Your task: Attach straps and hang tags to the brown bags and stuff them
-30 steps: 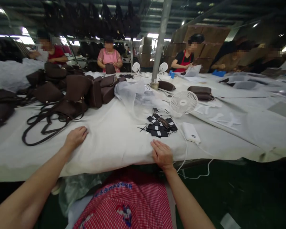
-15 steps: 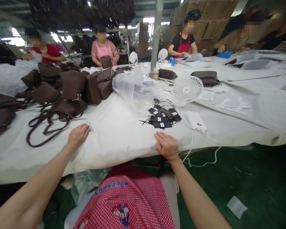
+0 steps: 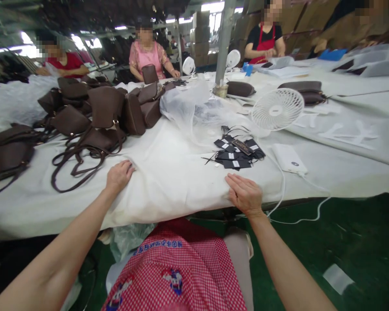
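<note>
My left hand (image 3: pixel 119 175) rests on the white table cover (image 3: pixel 168 172) near the front edge, its fingers loosely bent and holding nothing I can see. Close by on its left lie the looped straps of dark brown handbags (image 3: pixel 106 106), which are heaped on the table. Lying flat on the cover is my right hand (image 3: pixel 244 193), its fingers stretched out with nothing in them. Just beyond its fingertips is a small pile of black hang tags (image 3: pixel 235 153) with strings and white labels. A white power bank (image 3: pixel 289 158) with a cable lies to their right.
A white fan (image 3: pixel 277 110) stands behind the tags, beside crumpled clear plastic bags (image 3: pixel 194 106). A metal post (image 3: pixel 224 43) rises from the table. Brown pouches (image 3: pixel 301 91) lie farther back. Several co-workers, one in a pink apron (image 3: pixel 148 56), are across the table.
The view has swung left, so most things sit farther right in the picture. Both my hands stay on the cover. The co-worker in pink now reaches a hand toward small dark items.
</note>
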`<state>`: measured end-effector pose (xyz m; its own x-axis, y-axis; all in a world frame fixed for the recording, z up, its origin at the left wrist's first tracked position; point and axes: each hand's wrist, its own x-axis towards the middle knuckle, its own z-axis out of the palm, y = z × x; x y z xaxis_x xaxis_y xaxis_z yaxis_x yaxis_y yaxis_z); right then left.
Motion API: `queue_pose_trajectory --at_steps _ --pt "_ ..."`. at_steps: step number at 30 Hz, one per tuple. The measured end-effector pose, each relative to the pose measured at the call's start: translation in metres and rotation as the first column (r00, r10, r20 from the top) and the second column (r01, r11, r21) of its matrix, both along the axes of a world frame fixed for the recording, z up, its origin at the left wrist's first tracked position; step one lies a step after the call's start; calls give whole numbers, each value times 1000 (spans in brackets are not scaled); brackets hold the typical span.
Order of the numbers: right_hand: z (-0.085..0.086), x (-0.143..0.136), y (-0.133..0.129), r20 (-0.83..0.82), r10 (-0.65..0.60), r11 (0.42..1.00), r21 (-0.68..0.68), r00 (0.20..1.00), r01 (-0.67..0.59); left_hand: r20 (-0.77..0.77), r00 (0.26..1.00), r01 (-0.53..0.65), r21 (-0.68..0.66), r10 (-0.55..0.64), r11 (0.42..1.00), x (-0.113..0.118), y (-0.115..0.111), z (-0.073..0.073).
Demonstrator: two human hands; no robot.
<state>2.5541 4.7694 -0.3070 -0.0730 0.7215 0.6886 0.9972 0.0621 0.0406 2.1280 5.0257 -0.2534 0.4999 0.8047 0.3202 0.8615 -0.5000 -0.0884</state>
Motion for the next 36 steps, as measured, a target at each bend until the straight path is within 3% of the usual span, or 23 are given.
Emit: queue_pose_trajectory --at_steps 12,23,26,31,36 --pt "-4 3 0 69 9 996 83 998 -15 32 999 -12 -3 13 1000 0 -2 -6" --pt "-6 4 -1 113 24 996 86 993 -34 78 996 -42 -62 47 997 0 -7 -13" --pt "-9 6 1 100 58 996 65 993 -65 89 994 -59 -59 64 997 -2 -11 -9" --pt "0 -9 -1 57 -14 1000 18 998 13 199 980 10 3 -10 1000 -4 -24 11" --pt "12 -19 9 5 -87 994 -66 996 87 263 960 78 88 -99 993 -12 -2 -1"
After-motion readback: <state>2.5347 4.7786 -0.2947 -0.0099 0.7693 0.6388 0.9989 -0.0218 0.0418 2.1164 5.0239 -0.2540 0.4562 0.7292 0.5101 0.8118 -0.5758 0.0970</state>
